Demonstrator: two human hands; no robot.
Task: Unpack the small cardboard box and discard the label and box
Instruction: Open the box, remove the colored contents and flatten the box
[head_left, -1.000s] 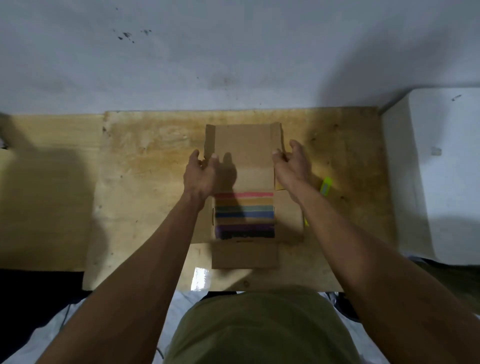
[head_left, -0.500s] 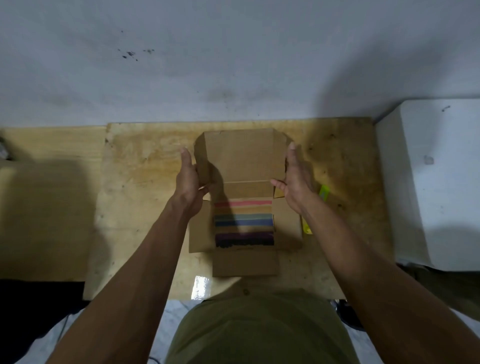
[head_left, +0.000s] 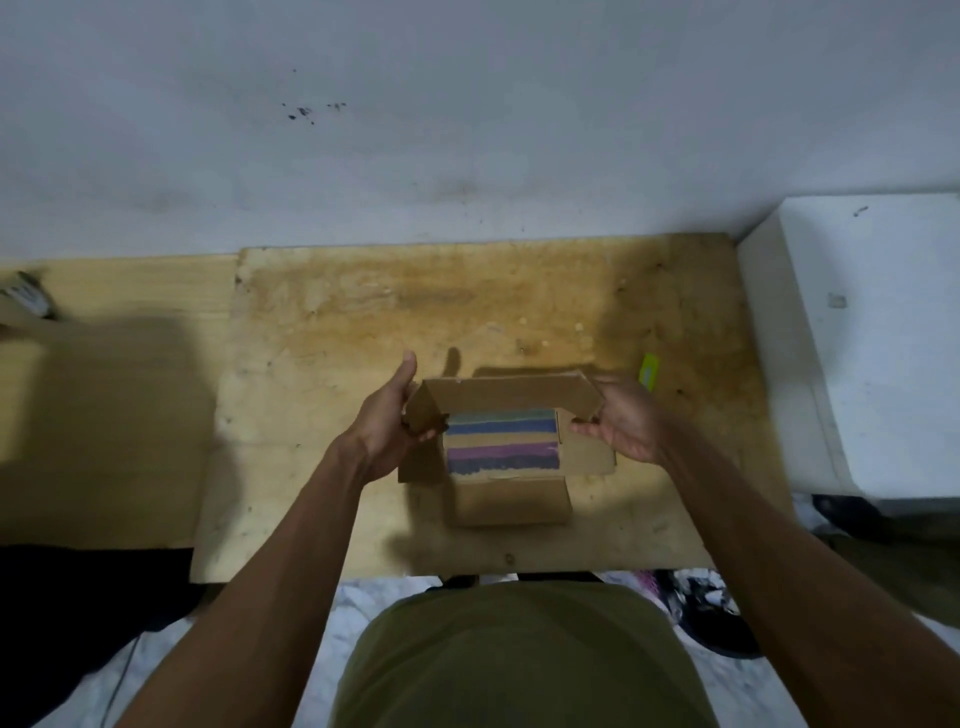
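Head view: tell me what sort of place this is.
Probably a makeshift work or packing spot at home, not a proper workshop: a stained plywood board serves as the tabletop against a scuffed bare wall, a white foam block beside it, and the cardboard box being unpacked.

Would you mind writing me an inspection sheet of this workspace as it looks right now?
Surface: stained plywood board on a wooden table, against a white wall.
Job's things: small cardboard box open, far flap raised; striped coloured contents inside; label not made out.
Clutter: yellow-green item right of the box; blurred object at the far left.
Grippers: left hand and right hand each hold an end of the raised flap.
Cables: nothing seen for certain.
Surroundings: white block at right; cloth and dark items on the floor.
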